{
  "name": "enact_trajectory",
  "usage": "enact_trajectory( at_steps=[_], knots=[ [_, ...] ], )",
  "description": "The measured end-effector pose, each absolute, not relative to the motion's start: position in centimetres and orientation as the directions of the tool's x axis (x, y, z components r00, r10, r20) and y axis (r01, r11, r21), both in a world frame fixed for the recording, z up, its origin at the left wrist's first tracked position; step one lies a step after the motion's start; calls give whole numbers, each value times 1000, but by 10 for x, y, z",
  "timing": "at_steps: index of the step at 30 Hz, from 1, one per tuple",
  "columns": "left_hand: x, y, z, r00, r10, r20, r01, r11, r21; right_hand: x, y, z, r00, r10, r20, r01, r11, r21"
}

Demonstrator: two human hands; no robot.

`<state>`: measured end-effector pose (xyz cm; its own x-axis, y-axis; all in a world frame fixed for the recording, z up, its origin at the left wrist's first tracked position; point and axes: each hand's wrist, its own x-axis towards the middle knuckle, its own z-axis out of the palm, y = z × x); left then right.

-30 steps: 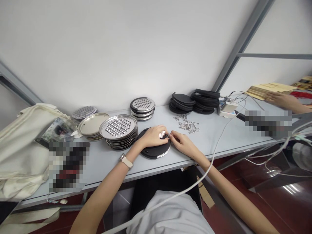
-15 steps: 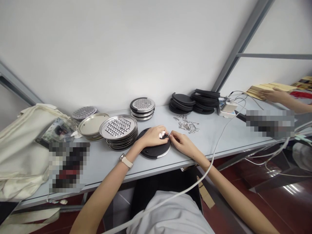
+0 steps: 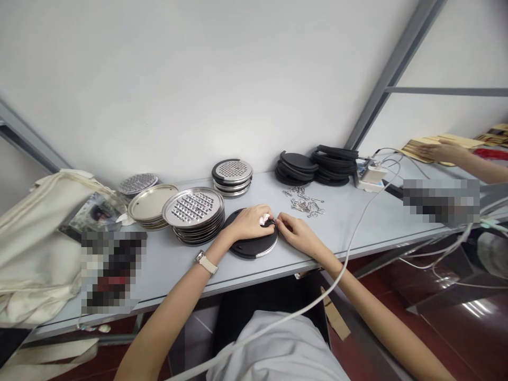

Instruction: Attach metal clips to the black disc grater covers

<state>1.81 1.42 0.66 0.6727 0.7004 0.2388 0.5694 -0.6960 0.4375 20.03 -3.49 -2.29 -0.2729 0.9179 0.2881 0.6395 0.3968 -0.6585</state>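
Observation:
A round black disc (image 3: 254, 246) with a silver rim along its lower right lies on the table close to the front edge. My left hand (image 3: 251, 222) is laid across its top, fingers closed on the far right side, with a white wad or wrap at the fingers. At that same edge my right hand (image 3: 296, 233) pinches something small, hidden between the fingertips. The fingertips of both hands nearly meet. Loose small metal hooks or clips (image 3: 305, 205) are scattered beyond my right hand.
Round metal graters (image 3: 193, 207) are stacked at left, beside pale round plates (image 3: 153, 202). Behind stand more graters (image 3: 233, 170) and black disc stacks (image 3: 299, 161). A white cable (image 3: 349, 246) crosses over my right forearm. Another person's hand (image 3: 444, 152) rests on yellowish sheets (image 3: 420, 144).
My hands stay almost still at the disc's edge. At the far right, the other person's hand has shifted slightly left over the yellowish sheets.

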Motion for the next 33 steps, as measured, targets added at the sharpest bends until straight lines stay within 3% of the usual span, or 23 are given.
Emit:
enact_trajectory(
  at_steps=[33],
  knots=[
    [17, 14, 8, 676, 709, 203, 561, -673, 482, 200, -35, -24, -262, 924, 278, 628, 382, -678]
  ],
)
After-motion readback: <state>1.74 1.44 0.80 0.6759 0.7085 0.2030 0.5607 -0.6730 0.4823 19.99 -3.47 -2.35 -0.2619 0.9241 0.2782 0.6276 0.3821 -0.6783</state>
